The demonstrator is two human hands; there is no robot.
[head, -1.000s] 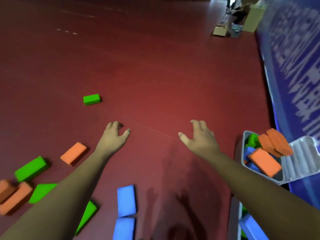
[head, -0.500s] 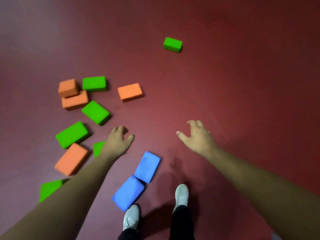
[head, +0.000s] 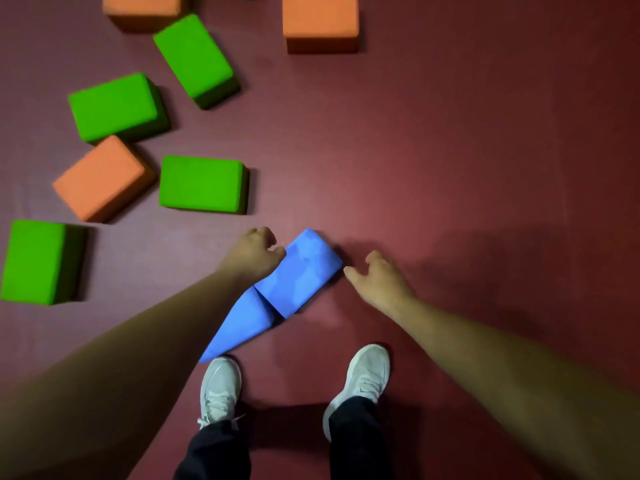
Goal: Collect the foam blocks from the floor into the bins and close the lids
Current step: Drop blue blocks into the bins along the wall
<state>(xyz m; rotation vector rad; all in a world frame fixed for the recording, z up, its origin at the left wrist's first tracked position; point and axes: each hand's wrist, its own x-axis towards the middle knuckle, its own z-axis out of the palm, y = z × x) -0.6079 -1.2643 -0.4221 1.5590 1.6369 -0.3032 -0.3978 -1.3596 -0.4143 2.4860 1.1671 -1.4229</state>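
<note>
Looking straight down at a dark red floor, and all the blocks in view are lying on it. Two blue ones sit end to end just ahead of the feet. The far blue block is right between the hands. The near blue block touches its lower end and runs back toward the left shoe, partly hidden by the left forearm. The left hand is at the far block's left edge with its fingers curled under and the thumb against the foam, though honestly I can't tell if it has a real hold. The right hand is loosely spread, holding nothing, with its thumb tip just beside the block's right corner. Off to the upper left is a loose scatter of four green blocks with an orange block tucked in among them. Two more orange ones are cut off by the top edge. The right shoe is planted well apart from the left, and both are pale with dark trousers above.
</note>
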